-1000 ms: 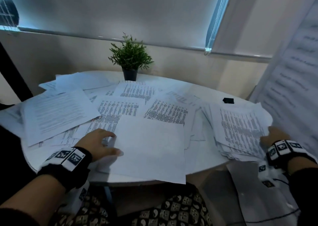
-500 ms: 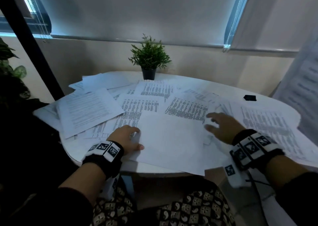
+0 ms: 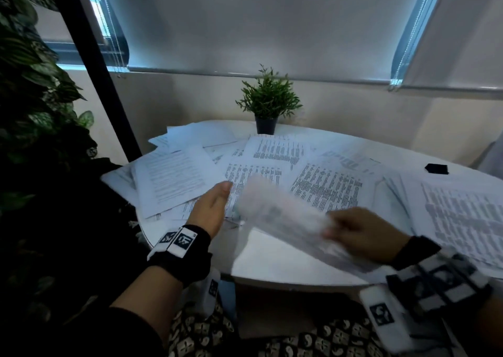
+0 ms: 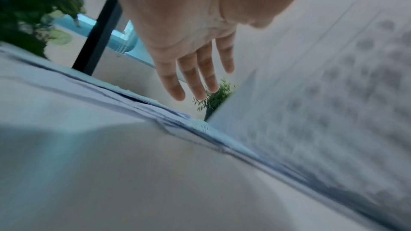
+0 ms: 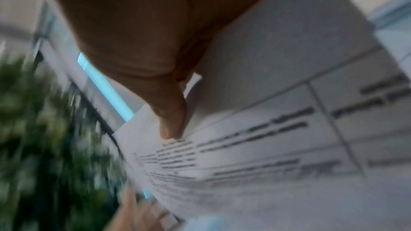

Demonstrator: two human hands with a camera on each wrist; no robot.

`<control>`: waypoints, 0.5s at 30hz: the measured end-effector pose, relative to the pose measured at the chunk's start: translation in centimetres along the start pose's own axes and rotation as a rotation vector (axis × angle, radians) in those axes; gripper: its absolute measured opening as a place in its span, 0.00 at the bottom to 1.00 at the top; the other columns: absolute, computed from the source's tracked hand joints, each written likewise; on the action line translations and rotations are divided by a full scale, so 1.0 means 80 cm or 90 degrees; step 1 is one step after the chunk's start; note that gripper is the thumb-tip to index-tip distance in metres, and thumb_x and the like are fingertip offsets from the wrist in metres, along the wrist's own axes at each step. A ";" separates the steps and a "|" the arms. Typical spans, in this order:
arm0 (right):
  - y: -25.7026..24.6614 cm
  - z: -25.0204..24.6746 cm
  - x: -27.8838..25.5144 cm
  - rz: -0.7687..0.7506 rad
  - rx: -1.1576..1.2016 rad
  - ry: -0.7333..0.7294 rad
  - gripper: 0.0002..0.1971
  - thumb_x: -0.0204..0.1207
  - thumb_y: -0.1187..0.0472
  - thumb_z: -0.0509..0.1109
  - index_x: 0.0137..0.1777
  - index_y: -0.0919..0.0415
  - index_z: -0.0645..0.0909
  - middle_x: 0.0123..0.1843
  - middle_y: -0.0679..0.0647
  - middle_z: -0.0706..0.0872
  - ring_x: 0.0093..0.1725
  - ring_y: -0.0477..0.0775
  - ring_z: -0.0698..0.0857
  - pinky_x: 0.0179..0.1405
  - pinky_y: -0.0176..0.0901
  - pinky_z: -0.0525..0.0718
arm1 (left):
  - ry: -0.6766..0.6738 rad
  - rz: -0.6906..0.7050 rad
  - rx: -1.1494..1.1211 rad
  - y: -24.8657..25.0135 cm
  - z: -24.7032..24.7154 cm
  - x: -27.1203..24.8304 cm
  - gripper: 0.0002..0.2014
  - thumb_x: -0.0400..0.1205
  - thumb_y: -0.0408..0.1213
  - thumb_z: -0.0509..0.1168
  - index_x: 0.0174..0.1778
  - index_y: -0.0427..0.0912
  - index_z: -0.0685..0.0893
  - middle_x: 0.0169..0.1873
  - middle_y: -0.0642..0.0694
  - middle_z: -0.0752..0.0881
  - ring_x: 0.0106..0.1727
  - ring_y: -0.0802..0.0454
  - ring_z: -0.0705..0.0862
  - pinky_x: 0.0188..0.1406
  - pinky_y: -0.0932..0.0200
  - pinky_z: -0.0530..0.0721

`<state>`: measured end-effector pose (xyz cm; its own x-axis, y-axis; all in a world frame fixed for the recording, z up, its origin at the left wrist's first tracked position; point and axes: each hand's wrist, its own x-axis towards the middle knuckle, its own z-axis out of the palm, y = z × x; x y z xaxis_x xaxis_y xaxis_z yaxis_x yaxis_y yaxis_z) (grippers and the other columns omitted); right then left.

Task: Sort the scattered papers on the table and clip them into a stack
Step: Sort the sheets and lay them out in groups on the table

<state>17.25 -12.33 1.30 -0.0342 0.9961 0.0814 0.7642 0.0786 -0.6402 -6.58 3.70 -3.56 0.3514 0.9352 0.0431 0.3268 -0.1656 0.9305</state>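
I observe my right hand (image 3: 362, 234) pinching a lifted sheet (image 3: 280, 212), my left hand (image 3: 211, 212) flat-fingered above the scattered papers (image 3: 326, 185).

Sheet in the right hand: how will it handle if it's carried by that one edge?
Probably floppy: the sheet already curves away from the right hand, which pinches one edge. Likely very light, since a thumb-and-finger pinch carries it. It may flutter or crease when swung; the open left hand isn't supporting it.
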 end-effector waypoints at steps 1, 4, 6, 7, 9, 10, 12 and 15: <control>0.000 -0.015 0.002 -0.001 0.181 0.068 0.23 0.57 0.32 0.75 0.31 0.54 0.82 0.28 0.42 0.82 0.31 0.34 0.78 0.34 0.33 0.77 | 0.009 -0.031 -0.081 0.004 -0.004 0.000 0.32 0.77 0.71 0.50 0.66 0.54 0.79 0.65 0.46 0.82 0.67 0.47 0.79 0.71 0.47 0.71; 0.012 -0.035 0.014 0.022 0.671 0.168 0.32 0.40 0.41 0.87 0.44 0.57 0.89 0.40 0.55 0.91 0.37 0.51 0.89 0.33 0.41 0.87 | -0.008 -0.096 -0.241 0.022 -0.006 0.000 0.31 0.79 0.68 0.52 0.72 0.53 0.70 0.69 0.44 0.78 0.65 0.47 0.77 0.65 0.46 0.74; 0.026 -0.023 0.028 0.097 0.685 0.223 0.37 0.43 0.45 0.87 0.54 0.61 0.85 0.44 0.57 0.92 0.39 0.54 0.91 0.34 0.46 0.88 | -0.033 -0.137 -0.319 0.033 0.002 -0.004 0.33 0.77 0.61 0.62 0.76 0.51 0.66 0.69 0.45 0.76 0.61 0.46 0.80 0.56 0.49 0.80; 0.034 -0.013 0.035 0.157 0.659 0.235 0.35 0.53 0.48 0.85 0.59 0.64 0.82 0.46 0.58 0.91 0.41 0.56 0.90 0.37 0.50 0.89 | -0.059 -0.153 -0.350 0.035 0.008 -0.007 0.36 0.74 0.60 0.63 0.77 0.51 0.65 0.68 0.46 0.77 0.58 0.47 0.82 0.51 0.53 0.82; 0.045 0.013 0.045 0.277 0.597 0.212 0.21 0.74 0.61 0.72 0.65 0.69 0.78 0.52 0.64 0.89 0.48 0.64 0.89 0.51 0.61 0.87 | -0.114 -0.161 -0.414 0.038 0.023 -0.013 0.33 0.72 0.52 0.67 0.74 0.46 0.71 0.63 0.50 0.82 0.56 0.53 0.84 0.53 0.58 0.82; 0.050 0.024 0.048 0.321 0.533 0.185 0.16 0.78 0.64 0.67 0.65 0.68 0.78 0.53 0.65 0.88 0.51 0.65 0.87 0.55 0.62 0.85 | -0.127 -0.157 -0.413 0.037 0.028 -0.015 0.28 0.74 0.44 0.69 0.70 0.42 0.75 0.61 0.50 0.85 0.56 0.54 0.86 0.56 0.60 0.81; 0.058 0.038 0.054 0.340 0.339 0.144 0.14 0.80 0.61 0.67 0.63 0.65 0.80 0.52 0.59 0.87 0.49 0.59 0.86 0.53 0.50 0.84 | -0.080 -0.142 -0.346 0.027 0.031 -0.017 0.19 0.78 0.31 0.70 0.66 0.37 0.80 0.57 0.44 0.88 0.57 0.47 0.87 0.55 0.59 0.84; 0.062 0.028 0.065 0.318 0.044 0.148 0.21 0.77 0.53 0.70 0.67 0.59 0.76 0.55 0.54 0.84 0.51 0.52 0.84 0.54 0.42 0.80 | 0.035 -0.117 -0.169 -0.001 0.017 -0.014 0.20 0.76 0.22 0.70 0.63 0.39 0.79 0.54 0.42 0.88 0.55 0.44 0.87 0.56 0.50 0.84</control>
<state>19.43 -6.70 -3.14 0.4713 0.8780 -0.0836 0.6066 -0.3914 -0.6920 -5.79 2.24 -4.17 0.2580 0.9584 -0.1219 0.1372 0.0886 0.9866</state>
